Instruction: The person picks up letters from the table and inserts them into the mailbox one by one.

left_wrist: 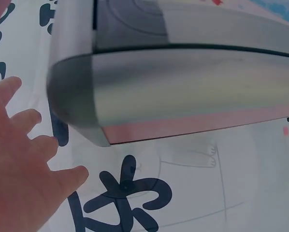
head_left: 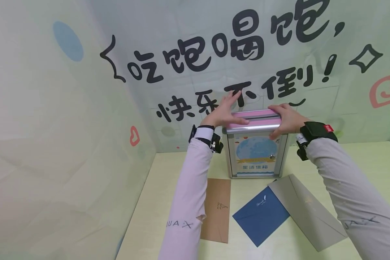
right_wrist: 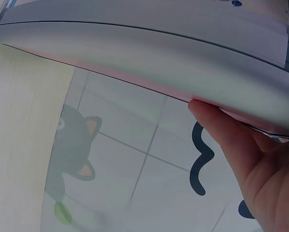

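A suggestion box (head_left: 256, 129) with a pink slotted top, silver frame and blue picture front stands upright on the table against the wall. At its upper left, my left hand (head_left: 225, 115) has its fingers spread, the thumb lying along the top. The left wrist view shows these fingers (left_wrist: 28, 118) straight and apart beside the box's rounded corner. My right hand (head_left: 289, 118) grips the upper right end, fingers over the top and thumb down the front. In the right wrist view, a fingertip (right_wrist: 198, 107) touches the pink top's edge.
Before the box lie a brown envelope (head_left: 219, 209), a blue envelope (head_left: 261, 216) and a grey envelope (head_left: 308, 213), the last two meeting at their edges. A printed wall covering (head_left: 188, 21) with large black characters rises behind; another wall sheet (head_left: 68, 151) borders the table's left.
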Demonstrator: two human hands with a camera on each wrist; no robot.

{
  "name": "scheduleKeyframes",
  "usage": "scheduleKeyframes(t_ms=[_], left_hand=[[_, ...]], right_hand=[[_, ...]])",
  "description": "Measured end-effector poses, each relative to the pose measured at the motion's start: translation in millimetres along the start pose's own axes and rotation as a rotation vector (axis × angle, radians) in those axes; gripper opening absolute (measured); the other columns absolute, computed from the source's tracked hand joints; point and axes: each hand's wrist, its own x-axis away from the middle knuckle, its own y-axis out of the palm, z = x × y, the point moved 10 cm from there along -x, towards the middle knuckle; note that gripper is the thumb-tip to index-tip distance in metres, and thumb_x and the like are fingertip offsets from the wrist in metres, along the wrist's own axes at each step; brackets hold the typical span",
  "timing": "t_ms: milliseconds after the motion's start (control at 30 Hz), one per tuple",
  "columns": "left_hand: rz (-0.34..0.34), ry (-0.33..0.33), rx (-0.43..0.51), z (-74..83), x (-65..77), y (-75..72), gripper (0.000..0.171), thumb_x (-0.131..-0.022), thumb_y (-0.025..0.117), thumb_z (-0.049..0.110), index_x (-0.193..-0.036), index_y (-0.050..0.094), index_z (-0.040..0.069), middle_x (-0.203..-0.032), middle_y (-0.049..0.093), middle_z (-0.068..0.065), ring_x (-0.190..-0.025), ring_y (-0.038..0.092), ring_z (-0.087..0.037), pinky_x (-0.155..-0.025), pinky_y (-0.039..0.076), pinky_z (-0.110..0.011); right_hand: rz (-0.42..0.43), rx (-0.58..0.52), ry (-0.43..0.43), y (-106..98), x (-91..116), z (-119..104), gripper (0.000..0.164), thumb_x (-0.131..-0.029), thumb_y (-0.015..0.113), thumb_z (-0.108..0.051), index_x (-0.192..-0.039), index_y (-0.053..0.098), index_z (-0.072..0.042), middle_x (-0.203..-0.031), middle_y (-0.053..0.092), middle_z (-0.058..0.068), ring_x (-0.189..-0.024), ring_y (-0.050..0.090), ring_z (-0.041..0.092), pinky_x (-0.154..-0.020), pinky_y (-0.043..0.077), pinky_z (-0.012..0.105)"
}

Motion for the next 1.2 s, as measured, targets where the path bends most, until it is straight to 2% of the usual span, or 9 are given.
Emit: scheduleKeyframes(t_ms=[233, 467, 700, 900, 1033, 1200], left_hand=[[0.021, 0.013, -0.018, -19.8, 16.0, 3.5, 0.108, -0.068, 0.073, 0.047, -0.147, 0.003, 0.025, -0.152, -0.006, -0.007, -0.138, -0.007, -0.031, -0.107, 0.009, -0.053], [0.046, -0.038, 0.0, -47.1, 37.1, -1.0, 0.111, -0.066, 0.075, 0.047, -0.147, 0.005, 0.02, -0.152, -0.005, -0.013, -0.137, -0.006, -0.035, -0.106, 0.011, -0.055], [0.04, -0.096, 0.015, -77.4, 68.9, 0.0, 0.112, -0.065, 0.077, 0.045, -0.147, 0.005, 0.021, -0.152, -0.007, -0.012, -0.137, -0.009, -0.033, -0.105, 0.011, -0.056], [0.017, -0.137, -0.019, -101.8, 90.6, 14.6, 0.112, -0.064, 0.076, 0.048, -0.147, 0.004, 0.024, -0.152, -0.007, -0.007, -0.138, -0.007, -0.032, -0.105, 0.012, -0.057], [-0.001, -0.155, -0.007, -109.2, 99.2, 27.5, 0.111, -0.064, 0.075, 0.05, -0.147, 0.004, 0.028, -0.152, -0.007, -0.003, -0.138, -0.007, -0.03, -0.103, 0.013, -0.059], [-0.011, -0.162, -0.012, -115.0, 106.0, 45.5, 0.11, -0.064, 0.075, 0.052, -0.147, 0.007, 0.026, -0.153, -0.003, -0.004, -0.138, -0.006, -0.028, -0.103, 0.014, -0.059]], right_hand=[[-0.006, 0.001, 0.002, 0.2, -0.9, 1.8, 0.105, -0.054, 0.082, -0.019, -0.14, 0.024, -0.004, -0.132, 0.019, 0.029, -0.104, 0.035, 0.042, -0.083, 0.037, 0.056], [0.004, -0.008, -0.001, -3.1, -2.4, 6.3, 0.105, -0.053, 0.083, -0.021, -0.14, 0.025, -0.005, -0.131, 0.021, 0.027, -0.103, 0.036, 0.041, -0.082, 0.038, 0.055], [-0.011, -0.006, -0.004, -0.2, -1.9, 3.3, 0.104, -0.054, 0.082, -0.018, -0.14, 0.024, -0.005, -0.132, 0.019, 0.028, -0.103, 0.035, 0.041, -0.082, 0.038, 0.054], [-0.007, 0.005, -0.005, 0.3, -1.4, -0.9, 0.104, -0.054, 0.082, -0.019, -0.139, 0.025, -0.003, -0.131, 0.02, 0.029, -0.103, 0.035, 0.042, -0.083, 0.037, 0.056], [-0.008, 0.012, -0.003, -0.2, -0.9, 0.1, 0.104, -0.054, 0.082, -0.02, -0.139, 0.024, -0.003, -0.131, 0.019, 0.029, -0.103, 0.034, 0.043, -0.083, 0.036, 0.056], [-0.01, 0.006, -0.002, 1.2, -2.2, 3.2, 0.104, -0.054, 0.082, -0.019, -0.139, 0.024, -0.003, -0.131, 0.019, 0.029, -0.104, 0.034, 0.043, -0.083, 0.036, 0.057]])
